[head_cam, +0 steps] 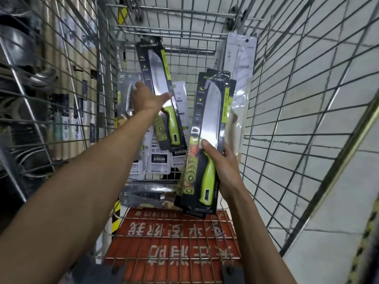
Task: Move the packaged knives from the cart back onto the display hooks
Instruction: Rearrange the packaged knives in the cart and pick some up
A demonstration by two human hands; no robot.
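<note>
Several packs (158, 160) are left in the cart (287, 119). One knife pack (158, 78) is clamped by the left grip (147, 97), a stack (207, 124) by the right grip (223, 167).

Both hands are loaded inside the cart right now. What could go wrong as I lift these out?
The right hand grips a fanned stack of knife packs by its lower half only; one could slide out and drop. The left hand pinches a single knife pack at mid-blade, tilted; it may twist loose or snag the cart's wire wall on the way up.
</note>
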